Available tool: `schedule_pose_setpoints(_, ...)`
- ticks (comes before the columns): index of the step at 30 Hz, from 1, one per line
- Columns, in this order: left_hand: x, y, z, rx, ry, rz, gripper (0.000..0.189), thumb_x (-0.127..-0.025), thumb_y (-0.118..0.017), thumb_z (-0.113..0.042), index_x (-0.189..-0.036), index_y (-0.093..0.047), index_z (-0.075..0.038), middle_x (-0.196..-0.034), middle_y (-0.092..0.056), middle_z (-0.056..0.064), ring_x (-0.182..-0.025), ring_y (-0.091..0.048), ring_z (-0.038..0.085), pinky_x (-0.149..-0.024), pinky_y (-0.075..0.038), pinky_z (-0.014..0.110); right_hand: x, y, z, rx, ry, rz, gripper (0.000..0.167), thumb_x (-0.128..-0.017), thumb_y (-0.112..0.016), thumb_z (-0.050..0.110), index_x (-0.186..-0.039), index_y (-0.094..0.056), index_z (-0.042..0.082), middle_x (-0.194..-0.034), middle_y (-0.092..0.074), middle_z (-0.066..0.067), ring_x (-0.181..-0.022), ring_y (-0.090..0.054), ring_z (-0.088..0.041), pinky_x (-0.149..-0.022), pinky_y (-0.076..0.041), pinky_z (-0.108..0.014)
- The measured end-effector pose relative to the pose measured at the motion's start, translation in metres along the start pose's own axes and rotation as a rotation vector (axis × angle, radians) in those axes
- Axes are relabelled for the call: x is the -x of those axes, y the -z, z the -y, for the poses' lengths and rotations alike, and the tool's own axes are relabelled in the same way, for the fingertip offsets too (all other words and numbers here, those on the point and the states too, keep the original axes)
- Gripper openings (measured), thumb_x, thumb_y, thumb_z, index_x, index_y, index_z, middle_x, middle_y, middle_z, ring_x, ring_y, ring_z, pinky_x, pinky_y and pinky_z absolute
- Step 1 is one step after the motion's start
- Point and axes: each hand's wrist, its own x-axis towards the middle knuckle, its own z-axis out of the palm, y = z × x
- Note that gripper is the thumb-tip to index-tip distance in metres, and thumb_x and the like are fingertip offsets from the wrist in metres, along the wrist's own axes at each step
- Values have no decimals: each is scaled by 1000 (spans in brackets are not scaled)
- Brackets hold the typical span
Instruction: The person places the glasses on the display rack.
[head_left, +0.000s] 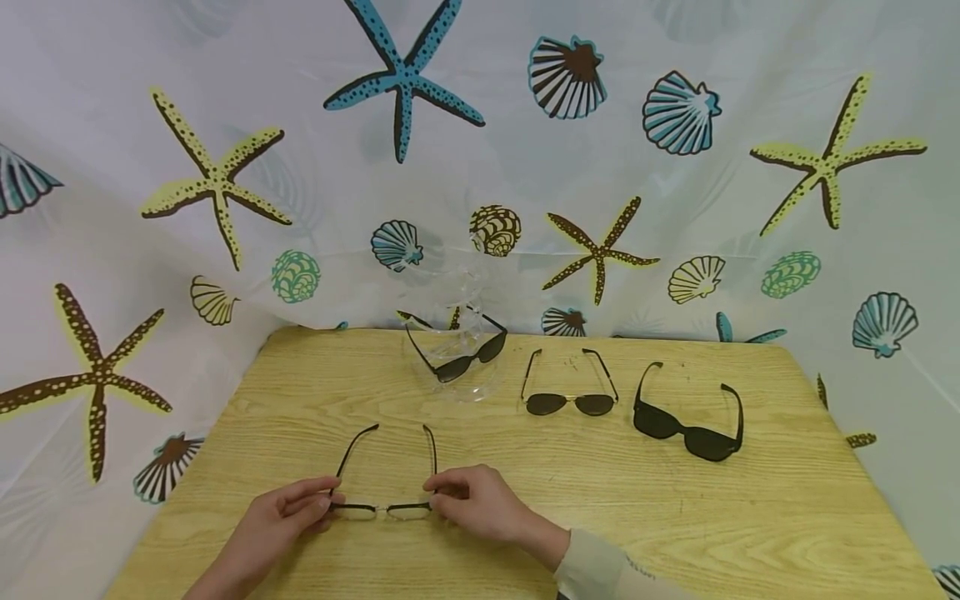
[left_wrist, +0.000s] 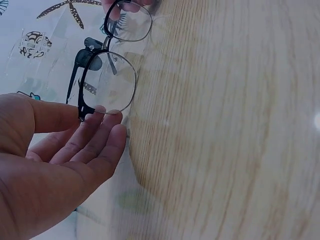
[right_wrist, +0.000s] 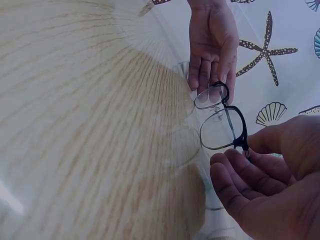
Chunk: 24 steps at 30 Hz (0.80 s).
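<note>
A pair of eyeglasses with black upper rims, thin metal lower rims and clear lenses faces me near the front of the table. Its temples are unfolded and point away from me. At the left hinge corner, my left hand pinches the frame between thumb and fingers. My right hand grips the opposite corner and temple the same way. In the left wrist view, the left thumb sits right at the end of the black rim. The right wrist view has the right fingers around the hinge.
Black sunglasses stand at the back by a clear plastic display stand. Aviator sunglasses are right of them, and bulkier black sunglasses lie farther right. A curtain printed with starfish and shells surrounds the wooden table.
</note>
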Motion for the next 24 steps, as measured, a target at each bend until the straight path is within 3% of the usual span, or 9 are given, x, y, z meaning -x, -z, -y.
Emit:
schedule_pose_setpoints(8, 2, 1, -2, 39, -9, 17, 57, -108, -62, -16, -154, -44, 12, -133, -73, 13, -108, -73, 1, -98, -60, 31, 0, 0, -1, -20, -1, -21, 30, -103, -66, 14, -128, -74, -1, -106, -79, -17, -87, -76, -32, -66, -54, -18)
schedule_pose_setpoints(14, 3, -1, -3, 56, -25, 48, 60, -108, -63, -19, -155, -43, 11, -130, -75, 8, -109, -73, 0, -99, -60, 32, 4, 4, 1, -55, -1, -59, 29, -103, -65, 13, -127, -74, -1, -107, -78, -17, -84, -74, -18, -68, -55, -18)
schedule_pose_setpoints(19, 2, -5, -9, 43, -65, 62, 62, -107, -64, -23, -156, -43, 9, -134, -73, 10, -112, -72, 0, -99, -60, 32, 4, 12, 8, -81, 16, -107, 29, -106, -65, 16, -125, -74, -3, -108, -78, -20, -87, -73, -13, -74, -59, -22)
schedule_pose_setpoints(24, 2, -11, -16, 26, -62, 28, 63, -106, -66, -28, -157, -45, 3, -139, -70, 14, -113, -71, -1, -100, -60, 33, 5, 19, 16, -83, 23, -141, 28, -105, -66, 16, -124, -73, -5, -105, -77, -21, -86, -73, -13, -74, -61, -27)
